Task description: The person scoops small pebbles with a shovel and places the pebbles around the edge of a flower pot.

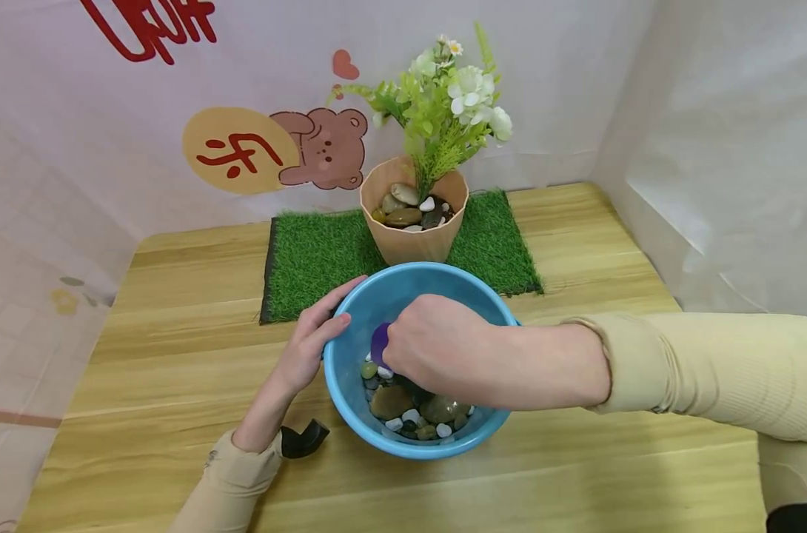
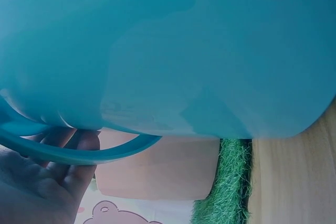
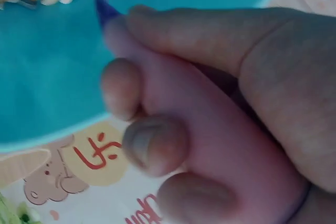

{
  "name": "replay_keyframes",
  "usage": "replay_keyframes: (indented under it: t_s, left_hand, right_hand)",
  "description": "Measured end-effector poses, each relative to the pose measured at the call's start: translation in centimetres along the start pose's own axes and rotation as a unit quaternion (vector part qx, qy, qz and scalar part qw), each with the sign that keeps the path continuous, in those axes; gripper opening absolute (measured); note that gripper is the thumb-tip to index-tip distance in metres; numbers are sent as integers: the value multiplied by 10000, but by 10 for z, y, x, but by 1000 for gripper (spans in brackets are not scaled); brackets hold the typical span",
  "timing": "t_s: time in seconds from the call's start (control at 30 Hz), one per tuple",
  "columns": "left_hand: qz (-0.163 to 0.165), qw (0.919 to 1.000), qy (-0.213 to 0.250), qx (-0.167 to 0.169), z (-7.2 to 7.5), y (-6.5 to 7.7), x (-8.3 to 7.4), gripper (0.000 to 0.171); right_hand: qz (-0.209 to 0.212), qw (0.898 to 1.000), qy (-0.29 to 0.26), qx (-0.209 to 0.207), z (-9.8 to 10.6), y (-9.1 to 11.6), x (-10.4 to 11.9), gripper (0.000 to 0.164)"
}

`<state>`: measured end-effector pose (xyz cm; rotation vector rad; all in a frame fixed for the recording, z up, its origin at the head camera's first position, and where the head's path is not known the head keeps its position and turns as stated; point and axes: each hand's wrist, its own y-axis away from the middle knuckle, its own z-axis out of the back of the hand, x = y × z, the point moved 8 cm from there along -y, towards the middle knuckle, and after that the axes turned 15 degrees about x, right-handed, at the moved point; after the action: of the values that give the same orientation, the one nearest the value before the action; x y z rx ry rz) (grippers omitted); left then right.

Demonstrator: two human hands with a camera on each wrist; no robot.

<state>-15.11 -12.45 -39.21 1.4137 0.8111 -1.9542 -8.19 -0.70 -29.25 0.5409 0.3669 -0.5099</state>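
Note:
A blue basin with stones and white pebbles in it stands on the wooden table. At its left side my left hand holds the rim, thumb on top; in the left wrist view its fingers reach around the blue handle loop. My right hand is inside the basin, over the stones, and grips the pink handle of what looks like a small shovel. Its purple blade shows beside the fist in the head view; my hand hides the rest there.
Behind the basin, a peach flowerpot with white flowers and stones stands on a green turf mat. A black bent tube piece lies by my left sleeve. White printed sheets hang at the back and sides.

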Motion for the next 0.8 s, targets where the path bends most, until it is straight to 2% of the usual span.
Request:
replay_keyframes:
  t_s: [0.17,0.3,0.6,0.7,0.8]
  left_hand:
    - [12,10000,40,-5,0,0,1,55]
    - [17,10000,52,5,-1,0,1,55]
    - [-33,9999,110,17,-1,-1,1,54]
    - [-43,9999,139,30,-2,-1,0,54]
    - [-32,9999,143,25,-1,-1,0,54]
  right_hand:
    - [-114,9990,-77,419,2,2,-3,9]
    - [-111,9967,-87,799,2,-1,-4,8]
    - [15,9933,-392,1092,1,-20,-2,7]
    - [144,9890,-521,1374,-3,-24,-2,12]
    - [247,9811,-836,1727,-12,-26,-8,26]
